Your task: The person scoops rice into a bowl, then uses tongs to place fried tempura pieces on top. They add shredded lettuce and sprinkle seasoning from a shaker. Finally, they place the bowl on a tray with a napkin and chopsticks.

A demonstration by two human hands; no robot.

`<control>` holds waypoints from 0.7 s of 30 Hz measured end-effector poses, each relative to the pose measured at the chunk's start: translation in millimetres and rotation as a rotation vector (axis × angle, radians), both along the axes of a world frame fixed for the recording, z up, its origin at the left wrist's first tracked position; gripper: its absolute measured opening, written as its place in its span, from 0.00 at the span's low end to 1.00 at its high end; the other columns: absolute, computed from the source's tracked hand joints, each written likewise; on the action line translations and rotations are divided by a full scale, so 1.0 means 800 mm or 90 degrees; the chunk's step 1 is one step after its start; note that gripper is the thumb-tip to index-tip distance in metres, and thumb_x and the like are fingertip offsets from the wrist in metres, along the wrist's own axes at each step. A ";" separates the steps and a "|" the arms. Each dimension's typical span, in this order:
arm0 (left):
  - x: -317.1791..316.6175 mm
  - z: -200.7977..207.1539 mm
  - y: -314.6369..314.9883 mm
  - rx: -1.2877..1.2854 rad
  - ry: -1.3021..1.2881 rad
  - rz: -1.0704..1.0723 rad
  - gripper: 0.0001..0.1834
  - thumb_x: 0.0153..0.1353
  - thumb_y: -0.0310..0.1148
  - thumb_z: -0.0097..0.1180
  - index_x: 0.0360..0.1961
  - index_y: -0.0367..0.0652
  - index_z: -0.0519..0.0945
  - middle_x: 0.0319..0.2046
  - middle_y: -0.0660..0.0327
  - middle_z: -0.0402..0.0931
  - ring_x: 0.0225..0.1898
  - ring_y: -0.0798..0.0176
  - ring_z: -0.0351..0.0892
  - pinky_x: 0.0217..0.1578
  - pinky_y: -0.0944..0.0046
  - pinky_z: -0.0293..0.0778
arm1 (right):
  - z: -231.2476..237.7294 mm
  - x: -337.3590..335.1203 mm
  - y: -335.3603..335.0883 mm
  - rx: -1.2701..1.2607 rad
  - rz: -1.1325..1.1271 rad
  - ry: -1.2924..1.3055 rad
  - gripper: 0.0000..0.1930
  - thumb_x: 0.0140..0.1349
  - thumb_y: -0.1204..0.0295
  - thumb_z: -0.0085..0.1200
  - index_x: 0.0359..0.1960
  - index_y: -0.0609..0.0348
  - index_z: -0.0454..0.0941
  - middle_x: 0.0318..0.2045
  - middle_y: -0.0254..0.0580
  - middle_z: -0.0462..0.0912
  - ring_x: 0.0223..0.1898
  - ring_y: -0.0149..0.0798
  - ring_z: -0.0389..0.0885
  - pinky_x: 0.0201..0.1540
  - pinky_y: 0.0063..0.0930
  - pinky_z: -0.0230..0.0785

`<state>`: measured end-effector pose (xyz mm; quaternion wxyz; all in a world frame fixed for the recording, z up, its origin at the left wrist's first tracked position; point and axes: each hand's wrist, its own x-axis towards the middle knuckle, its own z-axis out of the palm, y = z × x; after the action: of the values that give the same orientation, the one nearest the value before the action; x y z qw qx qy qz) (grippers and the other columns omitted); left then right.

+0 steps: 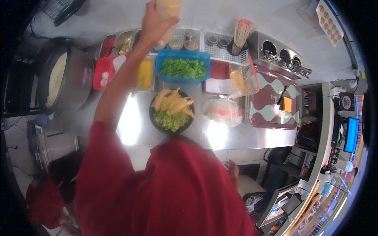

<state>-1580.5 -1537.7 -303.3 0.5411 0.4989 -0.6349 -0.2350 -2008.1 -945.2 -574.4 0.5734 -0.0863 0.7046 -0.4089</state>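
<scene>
My left arm reaches up over the counter, and my left hand (151,23) is wrapped round a pale yellow squeeze bottle (170,8) above the far row of containers. Beside my right side, below the counter's front edge, my right hand (233,169) hangs with its fingers apart and nothing visible in it. In front of me is a dark bowl (152,117) filled with golden battered fried pieces (172,101) over chopped green garnish (169,119). Past the bowl stands a blue tub (157,74) of chopped green leaves (183,68).
Left of the tub are a tray of yellow liquid (145,74) and a red container (103,63) holding eggs. A big pot (76,78) stands far left. To the right lie a plastic bag (223,112), a patterned maroon tray (271,121), chopsticks (241,33) and a metal utensil holder (258,41).
</scene>
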 end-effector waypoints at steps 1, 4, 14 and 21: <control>-0.019 -0.013 -0.017 0.018 -0.043 0.023 0.43 0.42 0.35 0.72 0.57 0.38 0.62 0.50 0.48 0.75 0.50 0.50 0.78 0.52 0.56 0.74 | 0.007 0.007 0.016 0.006 -0.027 0.021 0.30 0.68 0.52 0.42 0.64 0.62 0.65 0.57 0.51 0.76 0.53 0.50 0.78 0.54 0.43 0.69; -0.055 -0.044 -0.060 0.047 -0.142 0.063 0.43 0.39 0.34 0.72 0.56 0.36 0.64 0.49 0.44 0.76 0.51 0.44 0.78 0.53 0.54 0.73 | -0.004 0.023 0.070 0.074 -0.123 -0.014 0.31 0.68 0.52 0.42 0.65 0.63 0.64 0.57 0.52 0.75 0.55 0.51 0.76 0.56 0.43 0.68; -0.032 -0.072 -0.095 -0.164 -0.238 0.124 0.28 0.47 0.30 0.61 0.51 0.34 0.72 0.48 0.46 0.77 0.47 0.43 0.79 0.51 0.52 0.75 | -0.001 0.052 0.080 0.142 -0.133 -0.047 0.30 0.69 0.54 0.39 0.65 0.64 0.64 0.58 0.53 0.74 0.56 0.51 0.76 0.57 0.42 0.68; 0.003 -0.068 -0.033 0.355 -0.675 0.019 0.17 0.57 0.38 0.51 0.42 0.39 0.81 0.45 0.45 0.80 0.49 0.42 0.79 0.49 0.46 0.75 | 0.002 0.048 0.077 0.138 -0.103 -0.046 0.29 0.70 0.55 0.38 0.65 0.64 0.64 0.58 0.54 0.74 0.56 0.50 0.75 0.57 0.42 0.68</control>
<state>-1578.5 -1564.0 -357.7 0.0026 0.6801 -0.7256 -0.1041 -1969.6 -883.7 -573.1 0.5694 0.0480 0.7285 -0.3779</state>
